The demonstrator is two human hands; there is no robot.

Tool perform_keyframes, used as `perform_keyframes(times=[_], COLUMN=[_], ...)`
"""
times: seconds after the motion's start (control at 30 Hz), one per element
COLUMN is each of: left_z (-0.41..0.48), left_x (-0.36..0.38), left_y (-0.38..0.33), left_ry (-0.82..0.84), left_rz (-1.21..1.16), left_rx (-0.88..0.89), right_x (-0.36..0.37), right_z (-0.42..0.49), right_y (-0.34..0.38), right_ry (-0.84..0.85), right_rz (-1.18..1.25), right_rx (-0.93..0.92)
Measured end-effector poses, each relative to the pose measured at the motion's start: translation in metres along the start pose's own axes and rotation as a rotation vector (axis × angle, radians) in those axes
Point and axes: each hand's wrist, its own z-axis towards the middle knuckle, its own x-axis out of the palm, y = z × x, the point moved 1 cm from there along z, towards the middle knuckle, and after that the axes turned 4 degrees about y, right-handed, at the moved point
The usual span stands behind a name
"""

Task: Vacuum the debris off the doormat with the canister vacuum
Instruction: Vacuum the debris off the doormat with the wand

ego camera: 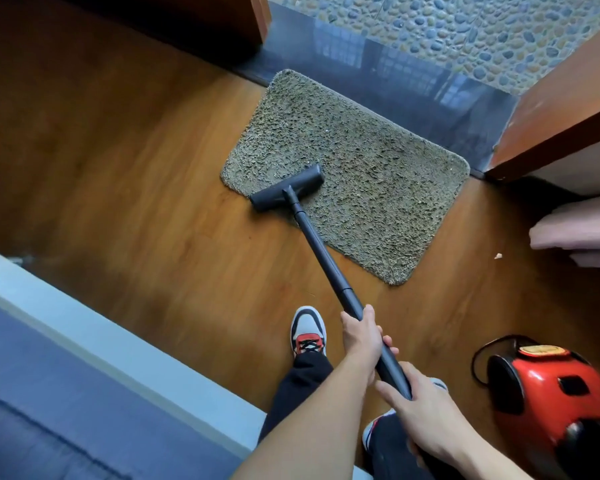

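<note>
Both hands grasp the black wand (pixel 326 261): the left hand (pixel 361 337) is wrapped round it nearer the head, and the right hand (pixel 426 417) is curled round its near end. The floor head (pixel 286 188) sits on the near left corner of the shaggy doormat (pixel 378 181) (one end overhangs the wooden floor (pixel 136 202)). The red canister vacuum (pixel 551 386) stands at the right, apart from the mat
</note>
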Motion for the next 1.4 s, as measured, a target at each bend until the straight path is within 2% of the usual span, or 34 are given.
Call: perform_keyframes(times=[0.27, 0.47, 0.6, 1.03, 1.2, 1.4], left_z=[0.025, 0.043, 0.051, 0.013, 0.01, 0.029], left_x=[-0.022, -0.036, -0.041, 0.001, 0.011, 0.019], left_y=[-0.041, -0.094, -0.116, -0.03, -0.009, -0.032], left_ry=[-0.034, -0.07, -0.053, 0.007, -0.018, -0.014], left_rz=[-0.027, 0.007, 0.012, 0.013, 0.031, 0.148], left_rx=[0.057, 0.154, 0.151, 0.01, 0.018, 0.086], right_x=[0.007, 0.0, -0.003, -0.011, -0.01, -0.009], right_z=[0.027, 0.052, 0.063, 0.017, 0.01, 0.025], right_y=[0.046, 0.097, 0.115, 0.026, 0.003, 0.013], right_ry=[-0.024, 0.011, 0.024, 0.024, 0.001, -0.029], right_rz=[-0.003, 0.136, 0.187, 0.035, 0.091, 0.227], right_rx=[-0.048, -0.088, -0.094, -0.035, -0.048, -0.042])
